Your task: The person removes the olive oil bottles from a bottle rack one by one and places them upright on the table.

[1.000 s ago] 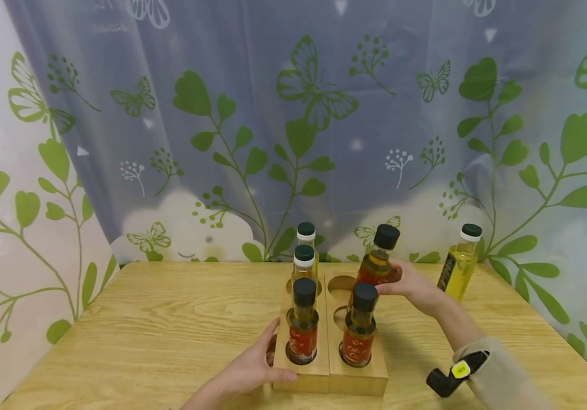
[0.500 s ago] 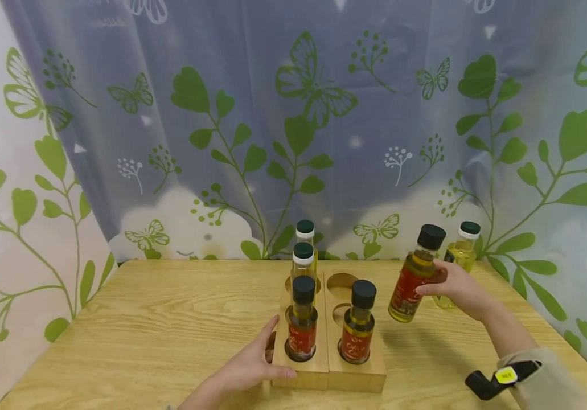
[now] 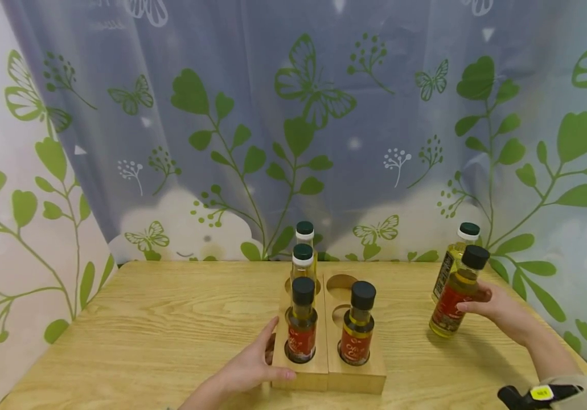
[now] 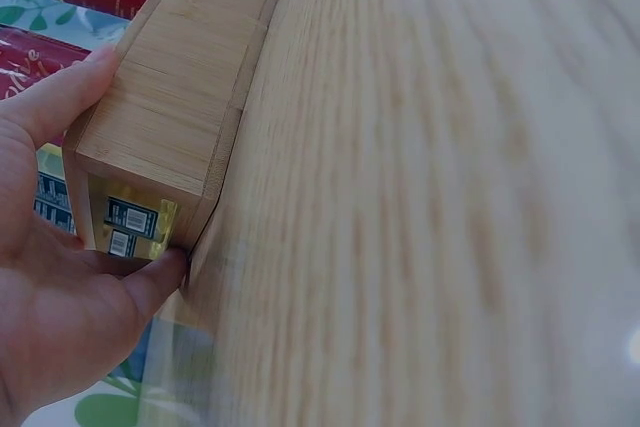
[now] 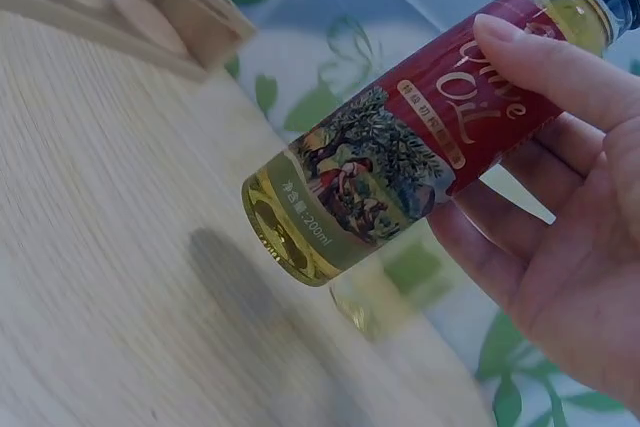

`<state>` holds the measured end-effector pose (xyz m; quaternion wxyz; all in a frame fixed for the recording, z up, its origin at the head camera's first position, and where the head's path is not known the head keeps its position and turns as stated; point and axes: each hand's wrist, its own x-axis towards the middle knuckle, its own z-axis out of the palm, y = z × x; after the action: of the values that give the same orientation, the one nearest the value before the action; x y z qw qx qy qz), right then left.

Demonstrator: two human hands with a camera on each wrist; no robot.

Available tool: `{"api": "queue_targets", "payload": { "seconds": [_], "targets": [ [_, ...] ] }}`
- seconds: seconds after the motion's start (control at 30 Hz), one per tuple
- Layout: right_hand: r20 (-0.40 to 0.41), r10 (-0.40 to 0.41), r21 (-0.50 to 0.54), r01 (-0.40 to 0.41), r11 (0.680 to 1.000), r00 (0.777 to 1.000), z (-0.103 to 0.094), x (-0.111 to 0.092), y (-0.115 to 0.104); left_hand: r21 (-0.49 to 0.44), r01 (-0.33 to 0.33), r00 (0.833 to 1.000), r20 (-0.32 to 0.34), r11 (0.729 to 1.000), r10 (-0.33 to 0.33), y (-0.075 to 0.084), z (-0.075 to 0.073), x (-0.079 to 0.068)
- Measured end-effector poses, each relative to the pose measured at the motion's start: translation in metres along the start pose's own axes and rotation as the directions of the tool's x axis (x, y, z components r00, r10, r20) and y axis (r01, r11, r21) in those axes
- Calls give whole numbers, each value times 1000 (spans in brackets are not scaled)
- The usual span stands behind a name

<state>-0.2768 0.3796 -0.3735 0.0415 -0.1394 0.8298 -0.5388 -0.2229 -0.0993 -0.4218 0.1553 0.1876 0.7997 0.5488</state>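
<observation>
My right hand (image 3: 505, 316) holds a red-labelled olive oil bottle (image 3: 449, 307) with a black cap, tilted, over the right side of the table. In the right wrist view the bottle base (image 5: 285, 237) hangs above its shadow, thumb across the label. My left hand (image 3: 244, 364) grips the left front corner of a wooden bottle rack (image 3: 357, 382); in the left wrist view, thumb and fingers (image 4: 160, 282) span its end. Two red-labelled olive oil bottles fill the front holes, left (image 3: 302, 339) and right (image 3: 356, 341). Behind the left one stand two green-capped bottles (image 3: 303, 267).
A green-capped bottle of yellow oil (image 3: 444, 273) stands on the table (image 3: 196, 319) right behind the held bottle. The rack's right row shows two bare holes, the rear hole (image 3: 341, 283) and one before it. A patterned curtain (image 3: 252, 114) hangs behind the table.
My right hand has lifted the olive oil bottle out of the rack's right row and carried it right, then lower and nearer the table. My left hand stays on the rack.
</observation>
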Motion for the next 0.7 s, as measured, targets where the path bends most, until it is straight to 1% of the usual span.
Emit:
{"api": "queue_targets", "payload": {
  "seconds": [0.17, 0.3, 0.43, 0.6, 0.7],
  "targets": [
    [-41, 33, 9, -33, 999, 999, -13, -8, 14, -8, 5, 1000, -1, 1000, -5, 0, 0, 0],
    [-52, 57, 6, -57, 998, 997, -19, -10, 20, -6, 8, 1000, -5, 1000, -8, 0, 0, 0],
    [-33, 73, 11, -72, 997, 997, -23, -11, 24, 1, 8, 1000, -8, 1000, -8, 0, -1, 0],
    [-5, 74, 57, -74, 996, 997, -27, -13, 30, -1, 7, 1000, -1, 1000, -7, -1, -1, 0],
    [5, 72, 68, -72, 995, 997, -28, -13, 31, -4, 4, 1000, 2, 1000, -4, -2, -1, 0]
  ]
}}
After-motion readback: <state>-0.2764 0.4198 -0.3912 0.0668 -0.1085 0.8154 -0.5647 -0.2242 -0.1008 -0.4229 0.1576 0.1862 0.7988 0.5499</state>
